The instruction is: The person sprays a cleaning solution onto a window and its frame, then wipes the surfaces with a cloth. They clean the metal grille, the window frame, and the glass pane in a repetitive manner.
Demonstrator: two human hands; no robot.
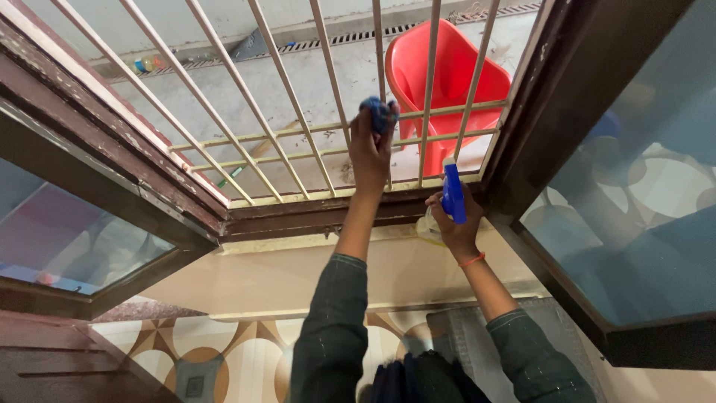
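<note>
Blue cloth [379, 112] is gripped against window grille [298, 142] by left hand [371, 153]; spray bottle [452, 195], clasped by right hand [450, 224], could be dropped outside.

One package in view: a spray bottle [452, 195] with a blue trigger head and a pale, translucent body, held upright in the right hand [455, 227] at the near edge of the window sill, right of centre. It sits just below the cream window grille [313, 142], and its label is too small to make out. Far left, on the ground outside, a few small blue and orange containers [146, 65] show, blurred; no signs or screens.
</note>
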